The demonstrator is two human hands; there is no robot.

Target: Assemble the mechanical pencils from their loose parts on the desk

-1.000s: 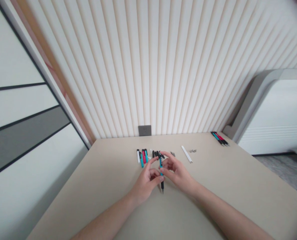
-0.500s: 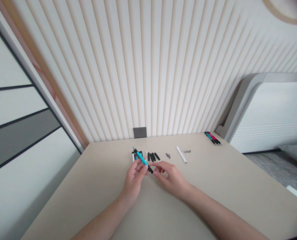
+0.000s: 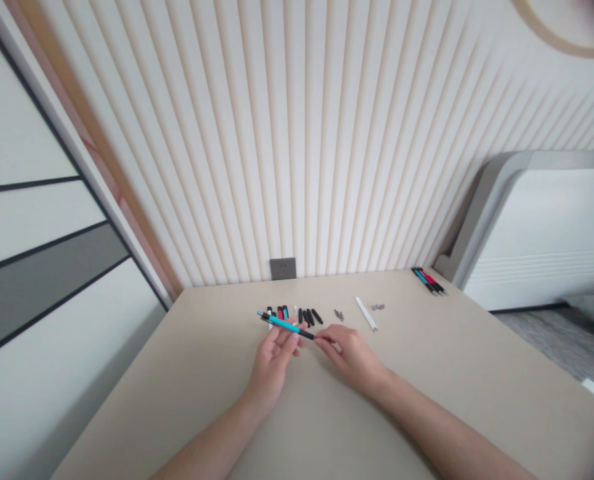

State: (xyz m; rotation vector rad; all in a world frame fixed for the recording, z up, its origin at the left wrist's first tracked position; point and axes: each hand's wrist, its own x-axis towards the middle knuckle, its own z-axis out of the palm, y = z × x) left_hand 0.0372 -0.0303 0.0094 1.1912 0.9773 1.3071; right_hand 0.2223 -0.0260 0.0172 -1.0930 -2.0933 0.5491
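A turquoise ballpoint pen [image 3: 284, 324] with a black grip lies across my left hand [image 3: 275, 357], its clip end pointing up and left. My left thumb and fingers are closed around its middle. At the lower right end of the pen, my right hand [image 3: 349, 350] pinches the tip between thumb and fingertips. Whether a small separate piece sits in that pinch is hidden. Just behind my left hand lie several pen barrels [image 3: 280, 312] in white, red and turquoise, partly covered by the pen and fingers.
Several black grips [image 3: 309, 317] lie on the beige table [image 3: 217, 373] behind my hands. To their right are small grey metal parts [image 3: 339, 315], white sticks [image 3: 367, 313] and thin springs [image 3: 378, 307]. Several whole pens [image 3: 429, 281] lie at the far right corner. A socket [image 3: 283, 269] is on the wall.
The pen has turned to a flatter angle, its clip end dropping left. My right fingers have closed at its tip. The view has shifted slightly.
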